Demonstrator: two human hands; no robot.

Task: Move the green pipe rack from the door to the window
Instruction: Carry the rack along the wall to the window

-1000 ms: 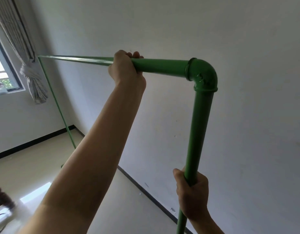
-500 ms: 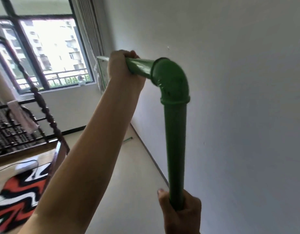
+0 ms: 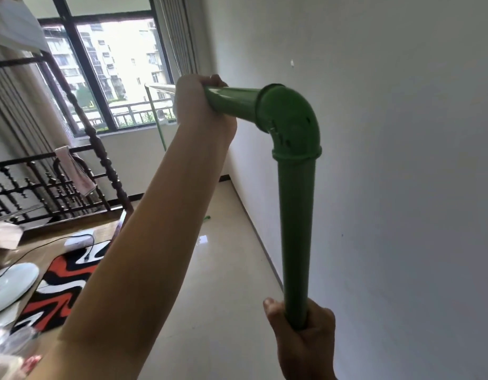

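The green pipe rack (image 3: pixel 295 215) fills the middle of the view, its elbow joint near my head. My left hand (image 3: pixel 201 105) is wrapped around the top bar just left of the elbow. My right hand (image 3: pixel 303 333) grips the near upright low down. The top bar runs away toward the window (image 3: pixel 114 72), and the far upright shows as a thin green line in front of the sill. The rack's lower parts are hidden.
A white wall (image 3: pixel 388 160) runs close along the right. A dark metal bed frame (image 3: pixel 72 193) stands at the left with a towel on it. A red, black and white rug (image 3: pixel 61 283) and a white fan base (image 3: pixel 9 286) lie lower left. Pale floor tiles (image 3: pixel 223 270) lead to the window.
The view has swung from the side wall toward the window, which is now straight ahead. Both hands keep the same grips on the rack, which now points along the wall.
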